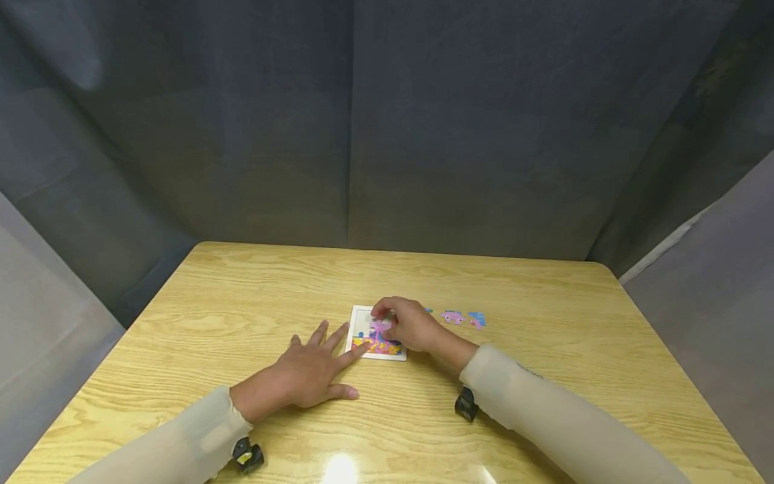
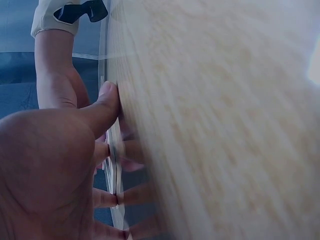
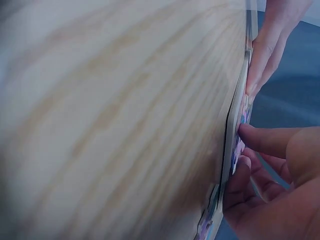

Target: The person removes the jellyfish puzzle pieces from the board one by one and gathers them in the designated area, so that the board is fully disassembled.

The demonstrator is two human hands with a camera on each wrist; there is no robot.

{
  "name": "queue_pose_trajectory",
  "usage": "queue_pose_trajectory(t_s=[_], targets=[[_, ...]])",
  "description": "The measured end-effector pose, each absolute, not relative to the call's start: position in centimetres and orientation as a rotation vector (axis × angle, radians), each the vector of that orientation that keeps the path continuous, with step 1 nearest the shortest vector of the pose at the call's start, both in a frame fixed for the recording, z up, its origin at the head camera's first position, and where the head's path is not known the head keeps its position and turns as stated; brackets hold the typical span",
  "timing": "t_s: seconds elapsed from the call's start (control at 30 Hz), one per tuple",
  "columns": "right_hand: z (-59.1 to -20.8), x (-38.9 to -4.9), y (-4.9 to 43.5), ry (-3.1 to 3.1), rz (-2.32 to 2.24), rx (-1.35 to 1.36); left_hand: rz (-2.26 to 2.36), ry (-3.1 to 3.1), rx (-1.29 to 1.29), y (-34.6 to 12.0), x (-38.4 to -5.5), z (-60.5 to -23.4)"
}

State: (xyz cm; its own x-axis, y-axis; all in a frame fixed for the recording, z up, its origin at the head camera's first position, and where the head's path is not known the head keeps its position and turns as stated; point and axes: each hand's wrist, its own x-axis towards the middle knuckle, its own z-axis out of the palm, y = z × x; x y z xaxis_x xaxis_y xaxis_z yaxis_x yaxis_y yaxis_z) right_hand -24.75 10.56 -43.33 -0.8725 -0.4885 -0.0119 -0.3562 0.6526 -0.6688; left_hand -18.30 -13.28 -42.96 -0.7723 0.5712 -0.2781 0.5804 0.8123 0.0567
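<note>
A small jigsaw puzzle tray [image 1: 393, 357] with a white border lies flat on the table, its lower part filled with yellow, pink and blue pieces. Curled over its upper right, my right hand [image 1: 414, 326] pinches a pink and purple puzzle piece [image 1: 381, 329] down at the tray surface. In the right wrist view, the thumb and fingers of this right hand [image 3: 280, 175] come together right at the tray's face. My left hand [image 1: 311, 373] lies spread at the tray's left side, with its index fingertip resting on the lower pieces and the thumb on the wood.
To the right of the tray lie loose puzzle pieces: a pink one with an eye [image 1: 452, 316] and a blue and pink one [image 1: 477, 319]. Another blue bit peeks out behind the right hand. Dark curtains [image 1: 471, 134] stand behind the wooden table [image 1: 254, 289].
</note>
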Motion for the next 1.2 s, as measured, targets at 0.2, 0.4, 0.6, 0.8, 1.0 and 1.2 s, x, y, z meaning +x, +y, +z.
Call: queue_pose_trajectory(t_s=[0.2, 0.4, 0.6, 0.8, 1.0, 1.2], targets=[[-43.41, -24.62, 10.65, 2.697, -1.001, -0.783, -0.053, 2.719, 0.881, -13.24, -18.32, -42.99], [-43.56, -24.67, 10.70, 2.684, -0.995, -0.839, -0.066, 2.707, 0.865, -13.18, -18.39, -43.03], [-43.64, -24.76, 10.72, 2.684, -0.990, -0.818, -0.066, 2.702, 0.860, -13.18, -18.38, -42.98], [-43.66, -24.77, 10.71, 2.672, -0.983, -0.815, -0.056, 2.699, 0.860, -13.12, -18.36, -42.94], [-43.66, -24.58, 10.69, 2.695, -0.989, -0.828, -0.058, 2.697, 0.856, -13.14, -18.40, -42.91], [-43.71, -24.43, 10.70, 2.684, -1.023, -0.822, -0.042, 2.695, 0.873, -13.26, -18.48, -43.30]])
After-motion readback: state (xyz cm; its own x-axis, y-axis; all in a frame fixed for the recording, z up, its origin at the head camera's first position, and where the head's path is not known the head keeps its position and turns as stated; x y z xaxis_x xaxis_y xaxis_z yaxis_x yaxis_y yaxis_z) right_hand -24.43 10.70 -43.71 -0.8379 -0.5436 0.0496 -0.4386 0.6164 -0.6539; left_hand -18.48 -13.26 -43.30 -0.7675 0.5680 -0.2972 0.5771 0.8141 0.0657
